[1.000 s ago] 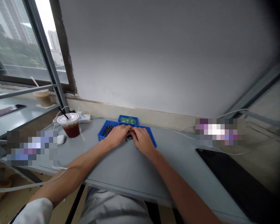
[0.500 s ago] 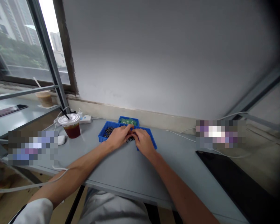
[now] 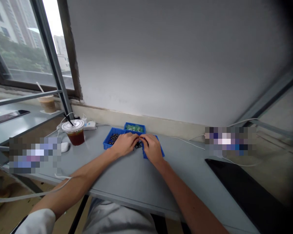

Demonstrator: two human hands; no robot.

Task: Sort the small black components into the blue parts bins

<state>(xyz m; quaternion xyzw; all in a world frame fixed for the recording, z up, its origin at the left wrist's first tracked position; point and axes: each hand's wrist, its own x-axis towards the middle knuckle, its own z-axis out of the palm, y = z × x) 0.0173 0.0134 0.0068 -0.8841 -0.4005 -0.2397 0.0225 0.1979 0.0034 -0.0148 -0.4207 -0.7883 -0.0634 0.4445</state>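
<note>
My left hand [image 3: 127, 144] and my right hand [image 3: 151, 148] meet at the fingertips over the table, both closed. Whatever they pinch between them is too small to make out. Small black pieces [image 3: 137, 145] lie on the table just below the fingers. Left of my left hand is a blue bin [image 3: 104, 144] holding many small dark and brassy parts [image 3: 114, 138]. Behind the hands sits another blue bin [image 3: 145, 129] with green pieces [image 3: 134, 127] in it. A third blue bin [image 3: 162, 150] is mostly covered by my right hand, so its contents are hidden.
A lidded cup of dark drink [image 3: 76, 135] stands on the left, near a white case [image 3: 64, 147] and a white power strip [image 3: 90, 125]. A black flat panel [image 3: 244, 185] lies on the right. White cables [image 3: 185, 142] run along the wall; one crosses my left forearm.
My left fingers have lowered and curled in, and my right fingers have shifted slightly. The hands stay together at the same spot. The bins have not moved.
</note>
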